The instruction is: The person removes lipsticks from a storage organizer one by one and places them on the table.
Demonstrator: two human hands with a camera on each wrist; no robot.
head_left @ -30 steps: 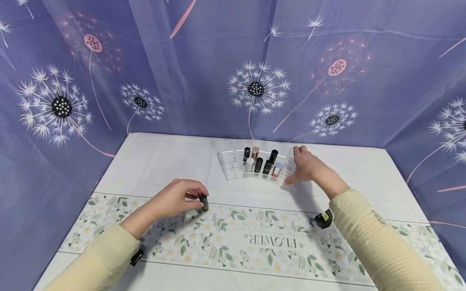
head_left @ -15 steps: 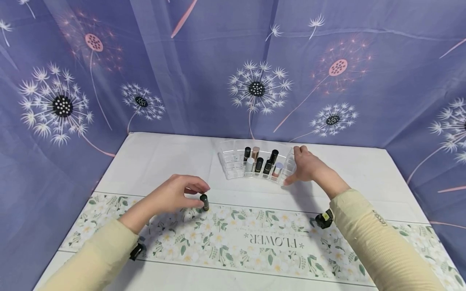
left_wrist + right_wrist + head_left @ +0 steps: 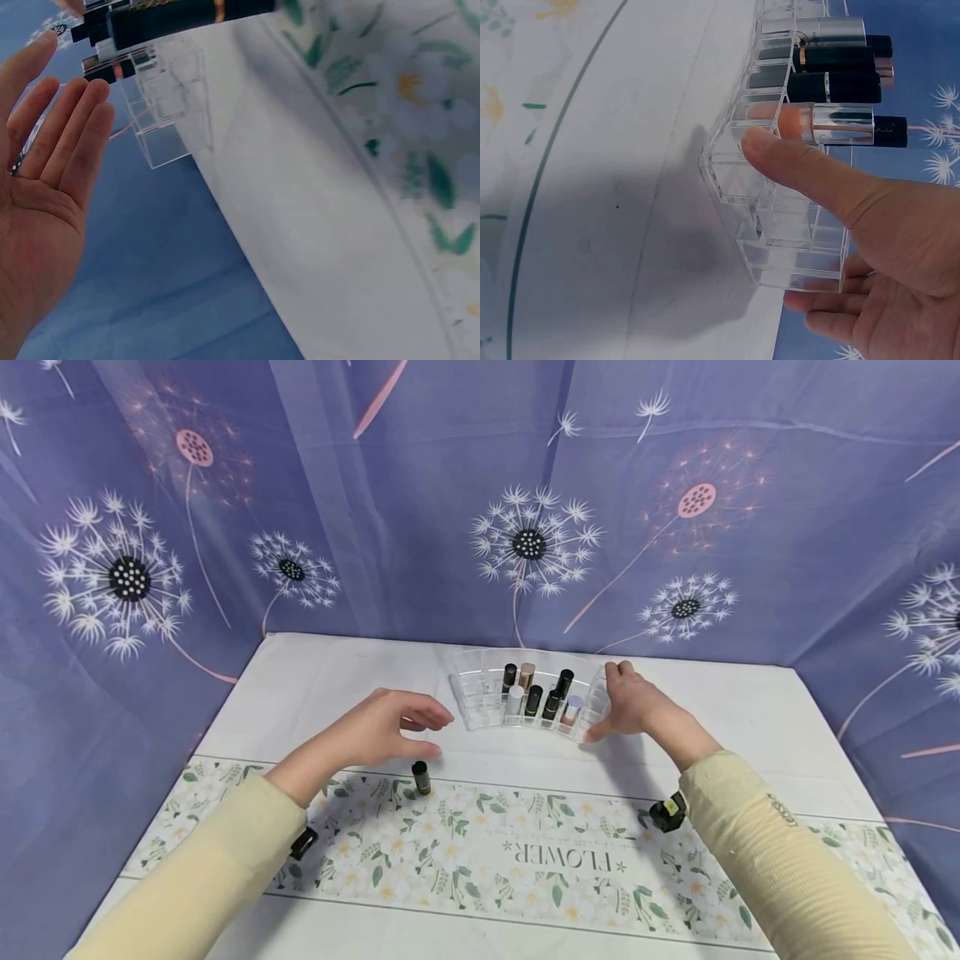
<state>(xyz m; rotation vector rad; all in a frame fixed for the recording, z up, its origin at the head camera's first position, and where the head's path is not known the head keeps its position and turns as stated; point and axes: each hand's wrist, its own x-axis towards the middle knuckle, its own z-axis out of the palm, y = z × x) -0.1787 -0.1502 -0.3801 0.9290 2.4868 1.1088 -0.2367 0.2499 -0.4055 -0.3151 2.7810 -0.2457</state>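
**Left hand free above lone lipstick; right hand on organizer end**

Left hand [image 3: 390, 731] hovers over the white table [image 3: 322, 685], fingers extended and loosely spread, holding nothing — the left wrist view shows an open palm with straight fingers. Just below it in the head view, a dark lipstick tube [image 3: 421, 777] stands upright by itself at the far edge of the floral runner [image 3: 525, 860], apart from the hand.

Right hand [image 3: 633, 706] is at the right end of the clear acrylic organizer [image 3: 480, 697]. In the right wrist view the thumb [image 3: 795, 161] presses flat on the near wall and the fingers reach round the far side; digits straight, not curled.

Organizer sits mid-table toward the back, curved, with stepped compartments. Several tubes stand in its middle and right cells — black ones, a silver-capped one, a rose-gold one, a pink one. Left cells hold nothing visible.

Backdrop: purple cloth [image 3: 225, 485] printed with dandelions. Both forearms wear pale yellow sleeves.
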